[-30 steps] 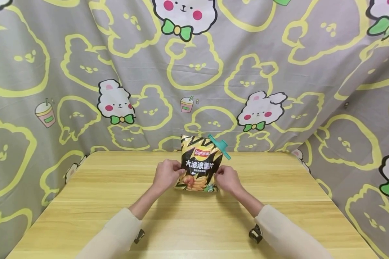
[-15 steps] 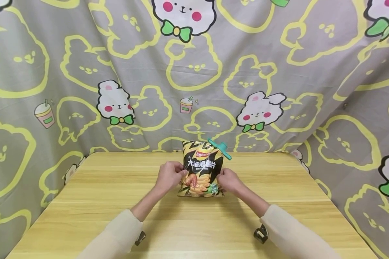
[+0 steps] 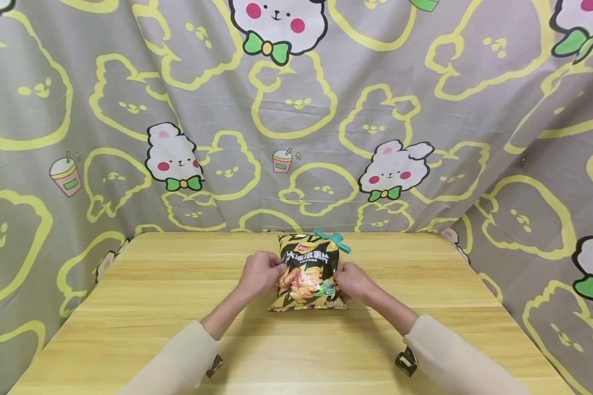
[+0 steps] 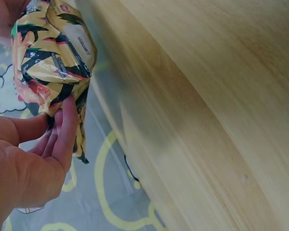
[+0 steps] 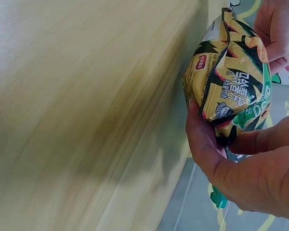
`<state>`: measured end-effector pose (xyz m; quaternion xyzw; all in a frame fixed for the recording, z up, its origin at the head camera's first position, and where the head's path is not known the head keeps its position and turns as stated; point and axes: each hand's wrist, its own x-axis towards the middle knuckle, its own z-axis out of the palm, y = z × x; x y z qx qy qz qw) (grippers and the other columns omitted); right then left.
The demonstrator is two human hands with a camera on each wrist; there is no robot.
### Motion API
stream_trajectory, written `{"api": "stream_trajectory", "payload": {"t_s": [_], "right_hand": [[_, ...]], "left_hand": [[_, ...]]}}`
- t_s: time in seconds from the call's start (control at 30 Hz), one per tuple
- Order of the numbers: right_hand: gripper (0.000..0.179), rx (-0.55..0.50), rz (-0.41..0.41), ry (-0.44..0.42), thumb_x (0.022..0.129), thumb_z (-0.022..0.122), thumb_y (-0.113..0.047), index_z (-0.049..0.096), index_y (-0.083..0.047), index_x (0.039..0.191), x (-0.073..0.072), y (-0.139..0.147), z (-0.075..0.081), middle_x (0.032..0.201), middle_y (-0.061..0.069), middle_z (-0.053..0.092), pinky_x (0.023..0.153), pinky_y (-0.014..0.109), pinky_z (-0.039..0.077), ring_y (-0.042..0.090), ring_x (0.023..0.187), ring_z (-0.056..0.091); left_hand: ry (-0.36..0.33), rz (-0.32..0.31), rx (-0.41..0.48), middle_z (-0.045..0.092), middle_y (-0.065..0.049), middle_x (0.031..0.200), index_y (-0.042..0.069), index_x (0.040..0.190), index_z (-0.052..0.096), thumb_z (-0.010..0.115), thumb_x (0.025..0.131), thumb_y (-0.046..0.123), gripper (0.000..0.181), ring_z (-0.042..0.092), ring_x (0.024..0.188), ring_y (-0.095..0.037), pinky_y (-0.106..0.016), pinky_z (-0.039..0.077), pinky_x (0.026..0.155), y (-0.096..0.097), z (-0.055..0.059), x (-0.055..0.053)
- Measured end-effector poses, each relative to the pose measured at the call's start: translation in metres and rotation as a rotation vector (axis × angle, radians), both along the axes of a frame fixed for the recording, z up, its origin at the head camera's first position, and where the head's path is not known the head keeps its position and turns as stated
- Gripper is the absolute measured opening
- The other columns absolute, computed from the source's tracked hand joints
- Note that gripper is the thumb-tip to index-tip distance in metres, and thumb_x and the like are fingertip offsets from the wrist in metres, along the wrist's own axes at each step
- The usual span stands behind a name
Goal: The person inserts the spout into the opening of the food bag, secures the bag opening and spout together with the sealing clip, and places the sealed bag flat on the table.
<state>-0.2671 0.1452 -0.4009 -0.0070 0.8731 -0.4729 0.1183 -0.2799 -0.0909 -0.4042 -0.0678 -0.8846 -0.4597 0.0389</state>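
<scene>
A black-and-gold bag of potato chips [image 3: 306, 274] is held at the table's far middle, its printed front facing up toward me and leaning back. A teal bag clip [image 3: 333, 241] sits across its upper right corner. My left hand [image 3: 262, 271] pinches the bag's left side; in the left wrist view its thumb and fingers [image 4: 65, 130] close on the edge. On the opposite side, my right hand [image 3: 354, 282] grips the right edge, and the right wrist view shows the thumb and fingers [image 5: 202, 139] around it. Part of the green clip [image 5: 218, 197] shows below that hand.
The light wooden table [image 3: 178, 307] spreads under both forearms. Behind it hangs a grey curtain [image 3: 217, 99] with cartoon animals, reaching close to the table's back edge. Black devices, such as the one near the right sleeve [image 3: 454, 351], sit by the wrists.
Both hands have brought the bag down and slightly toward me. It has tilted from nearly upright to leaning back, and the clip has come down with it. Both hands keep their hold.
</scene>
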Motion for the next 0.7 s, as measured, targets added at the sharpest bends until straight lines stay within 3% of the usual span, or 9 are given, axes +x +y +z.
{"api": "stream_trajectory", "payload": {"t_s": [0.2, 0.53, 0.7], "right_hand": [[0.030, -0.025, 0.003, -0.028, 0.097, 0.042, -0.003, 0.041, -0.011, 0.069, -0.001, 0.001, -0.006, 0.071, 0.006, 0.048, 0.061, 0.036, 0.060, 0.020, 0.064, 0.060], [0.031, -0.028, 0.023, -0.030, 0.100, 0.041, -0.003, 0.040, -0.012, 0.070, -0.001, 0.002, -0.009, 0.062, -0.001, 0.039, 0.054, 0.029, 0.052, 0.012, 0.053, 0.038], [0.025, -0.005, 0.039, -0.027, 0.100, 0.041, -0.004, 0.046, -0.007, 0.075, -0.004, 0.004, -0.012, 0.065, 0.002, 0.045, 0.053, 0.027, 0.047, 0.013, 0.055, 0.043]], "left_hand": [[-0.050, -0.009, 0.000, 0.074, -0.011, 0.077, -0.003, 0.088, 0.075, 0.071, 0.093, 0.006, 0.011, 0.070, 0.050, -0.022, -0.037, 0.061, 0.055, 0.001, -0.004, 0.000], [-0.112, -0.023, 0.006, 0.073, -0.009, 0.075, -0.003, 0.090, 0.074, 0.068, 0.096, 0.008, 0.013, 0.072, 0.057, -0.026, -0.037, 0.062, 0.058, -0.002, -0.009, -0.003], [-0.159, -0.046, -0.045, 0.072, -0.008, 0.076, -0.005, 0.107, 0.071, 0.064, 0.099, 0.012, 0.020, 0.073, 0.061, -0.026, -0.034, 0.061, 0.064, -0.003, -0.008, -0.002]]}}
